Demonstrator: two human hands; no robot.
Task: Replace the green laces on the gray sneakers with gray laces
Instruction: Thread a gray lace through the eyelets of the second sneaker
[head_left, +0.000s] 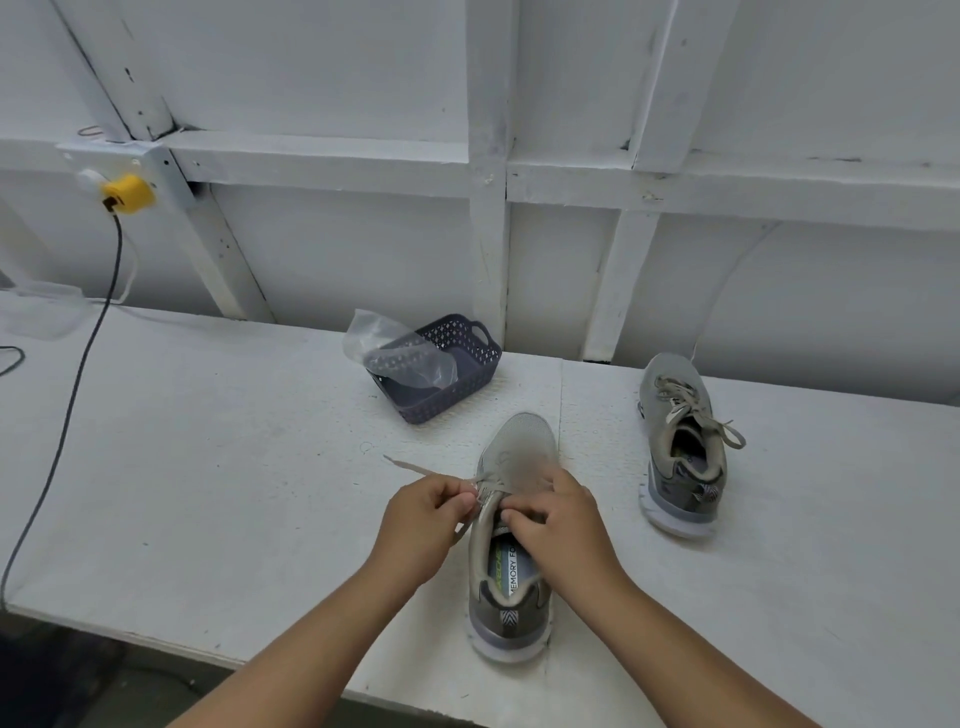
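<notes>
Head view, the only one. Near sneaker (511, 540) stood on the white table (208, 441), heel toward the wearer, toe pointing away, long axis running straight out from the body. Left hand (423, 525) closed in a narrow pinch on a gray lace (415, 469) at the shoe's left side, near the top eyelets; loose lace end trailing out to the left across the table. Right hand (558, 525) curled over the tongue and throat, fingers tucked down against the lacing; likely pinching the other lace end, though the fingers hid it and that could not be told for sure. Both hands about equally near the eyelets, one on each side of the shoe's axis, so any pull would run outward, left and right, across that axis. Second sneaker (680, 447) well apart to the right, already laced in gray and tied. Dark basket (470, 358) beyond the near shoe, a clear plastic bag (395, 353) resting in it. No green lace seen anywhere. Judged late in the task: tightening or knotting on the last shoe.
</notes>
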